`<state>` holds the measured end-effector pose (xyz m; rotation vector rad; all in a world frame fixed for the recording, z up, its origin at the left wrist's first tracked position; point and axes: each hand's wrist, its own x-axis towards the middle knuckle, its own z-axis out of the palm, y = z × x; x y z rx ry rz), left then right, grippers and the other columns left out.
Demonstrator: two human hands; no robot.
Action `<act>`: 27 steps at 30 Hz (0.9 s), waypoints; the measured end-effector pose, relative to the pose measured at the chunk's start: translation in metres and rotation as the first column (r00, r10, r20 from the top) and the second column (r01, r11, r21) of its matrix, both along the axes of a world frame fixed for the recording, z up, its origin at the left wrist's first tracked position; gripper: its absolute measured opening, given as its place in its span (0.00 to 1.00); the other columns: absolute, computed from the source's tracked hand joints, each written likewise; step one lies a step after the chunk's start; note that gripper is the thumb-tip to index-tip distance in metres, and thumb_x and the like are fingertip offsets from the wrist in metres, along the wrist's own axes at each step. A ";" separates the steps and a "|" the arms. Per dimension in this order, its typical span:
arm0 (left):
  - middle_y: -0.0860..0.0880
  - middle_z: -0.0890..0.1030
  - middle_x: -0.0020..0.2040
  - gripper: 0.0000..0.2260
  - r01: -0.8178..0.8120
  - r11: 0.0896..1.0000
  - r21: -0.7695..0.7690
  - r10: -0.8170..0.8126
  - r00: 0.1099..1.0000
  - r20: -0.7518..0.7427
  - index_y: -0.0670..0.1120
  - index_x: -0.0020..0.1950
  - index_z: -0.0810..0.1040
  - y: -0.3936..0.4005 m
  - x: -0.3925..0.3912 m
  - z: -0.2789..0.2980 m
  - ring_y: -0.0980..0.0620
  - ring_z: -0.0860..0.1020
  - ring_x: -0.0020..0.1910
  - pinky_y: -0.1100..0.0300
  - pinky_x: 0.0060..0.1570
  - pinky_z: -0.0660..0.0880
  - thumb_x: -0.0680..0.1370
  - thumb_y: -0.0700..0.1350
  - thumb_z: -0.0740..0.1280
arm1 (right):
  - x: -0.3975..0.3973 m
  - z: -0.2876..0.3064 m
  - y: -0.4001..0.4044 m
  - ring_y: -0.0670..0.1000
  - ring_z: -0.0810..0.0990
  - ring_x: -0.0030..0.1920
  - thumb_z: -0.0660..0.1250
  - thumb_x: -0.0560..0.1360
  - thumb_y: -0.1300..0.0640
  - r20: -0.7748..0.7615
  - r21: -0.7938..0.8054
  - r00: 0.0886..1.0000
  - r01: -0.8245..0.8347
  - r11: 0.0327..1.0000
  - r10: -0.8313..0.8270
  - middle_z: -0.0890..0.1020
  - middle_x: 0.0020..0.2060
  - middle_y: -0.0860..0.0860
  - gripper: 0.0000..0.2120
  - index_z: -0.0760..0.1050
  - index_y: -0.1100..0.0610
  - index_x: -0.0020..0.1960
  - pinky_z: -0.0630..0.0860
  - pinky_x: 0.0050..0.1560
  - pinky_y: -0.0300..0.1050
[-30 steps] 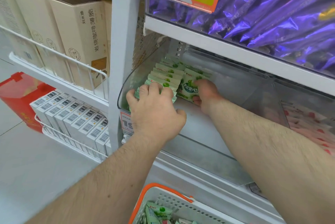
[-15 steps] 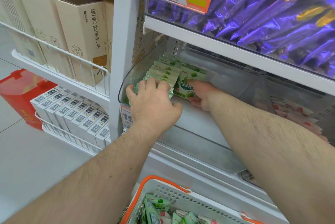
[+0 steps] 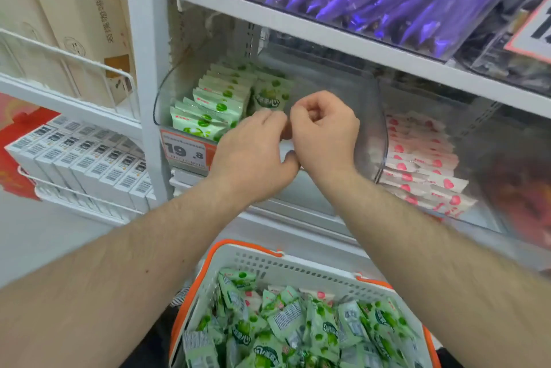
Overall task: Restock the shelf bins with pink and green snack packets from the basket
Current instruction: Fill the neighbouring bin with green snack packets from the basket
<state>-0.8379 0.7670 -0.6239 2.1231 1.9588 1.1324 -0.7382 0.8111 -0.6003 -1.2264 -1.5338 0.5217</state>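
So, white metal shelf [image 3: 343,36] fills most of the view, clear plastic bins on it: green packets [image 3: 214,102] stacked in the bin [image 3: 369,117] at 11 o'clock, pink packets [image 3: 423,165] at 3. White slotted basket [image 3: 268,263] with an orange rim sits at 6, heaped with crinkly green packs. Left hand [image 3: 253,156] and right hand [image 3: 325,135] meet at centre, thumbs touching; right fingers curled into a fist around nothing visible, left fingers loosely bent, also empty.

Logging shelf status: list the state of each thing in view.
Clear left shelf bin: partly filled, green snack packets standing in rows.
Clear right shelf bin: holds pink-heart packets.
White orange-rimmed basket: full of loose packets.
Left hand: empty, relaxed.
Right hand: curled, empty.
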 end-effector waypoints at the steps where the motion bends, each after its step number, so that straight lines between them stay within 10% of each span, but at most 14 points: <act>1: 0.56 0.70 0.41 0.09 0.090 0.992 -0.085 -0.091 0.996 -0.003 0.53 0.45 0.68 -0.008 0.007 -0.001 0.52 0.69 0.41 0.58 0.39 0.64 0.71 0.50 0.67 | 0.010 -0.004 -0.019 0.42 0.72 0.28 0.65 0.68 0.63 -0.046 0.086 0.999 -0.023 0.996 0.027 0.75 0.25 0.50 0.08 0.76 0.54 0.33 0.70 0.32 0.35; 6: 0.53 0.80 0.48 0.09 0.346 0.713 -0.610 -0.494 0.865 -0.088 0.50 0.52 0.75 -0.029 0.036 -0.045 0.50 0.78 0.47 0.58 0.44 0.74 0.72 0.48 0.67 | 0.068 -0.080 -0.079 0.42 0.68 0.27 0.65 0.68 0.61 -0.123 -0.080 0.992 -0.022 0.997 0.012 0.71 0.24 0.44 0.10 0.72 0.48 0.31 0.67 0.30 0.37; 12: 0.51 0.74 0.65 0.18 0.259 0.374 -0.890 -0.690 0.719 -0.081 0.50 0.68 0.72 -0.033 0.056 -0.077 0.50 0.74 0.61 0.54 0.62 0.72 0.78 0.51 0.65 | 0.131 -0.191 -0.110 0.52 0.79 0.42 0.65 0.75 0.55 0.549 -0.642 0.773 0.146 0.752 0.319 0.81 0.41 0.50 0.07 0.79 0.55 0.49 0.74 0.39 0.44; 15: 0.50 0.72 0.68 0.20 0.252 0.363 -0.897 -0.690 0.720 -0.077 0.50 0.70 0.70 -0.027 0.059 -0.079 0.49 0.73 0.64 0.52 0.63 0.71 0.79 0.52 0.64 | 0.144 -0.233 -0.124 0.56 0.78 0.52 0.65 0.75 0.46 0.649 -0.722 0.627 0.331 0.607 0.430 0.76 0.57 0.55 0.21 0.71 0.56 0.63 0.78 0.47 0.47; 20: 0.50 0.70 0.71 0.21 0.217 0.341 -0.915 -0.683 0.726 -0.083 0.50 0.72 0.68 -0.022 0.059 -0.085 0.48 0.72 0.66 0.51 0.65 0.70 0.80 0.53 0.62 | 0.139 -0.284 -0.128 0.59 0.67 0.70 0.69 0.60 0.25 0.654 -0.757 0.675 0.574 0.312 0.343 0.64 0.72 0.59 0.60 0.49 0.57 0.78 0.73 0.63 0.56; 27: 0.51 0.70 0.71 0.23 0.183 0.259 -0.948 -0.678 0.733 -0.044 0.50 0.74 0.66 -0.021 0.055 -0.090 0.49 0.71 0.67 0.54 0.65 0.69 0.80 0.54 0.62 | 0.152 -0.301 -0.108 0.57 0.81 0.54 0.72 0.71 0.54 0.702 -0.711 0.638 0.603 0.361 0.317 0.80 0.56 0.56 0.30 0.65 0.62 0.68 0.81 0.49 0.50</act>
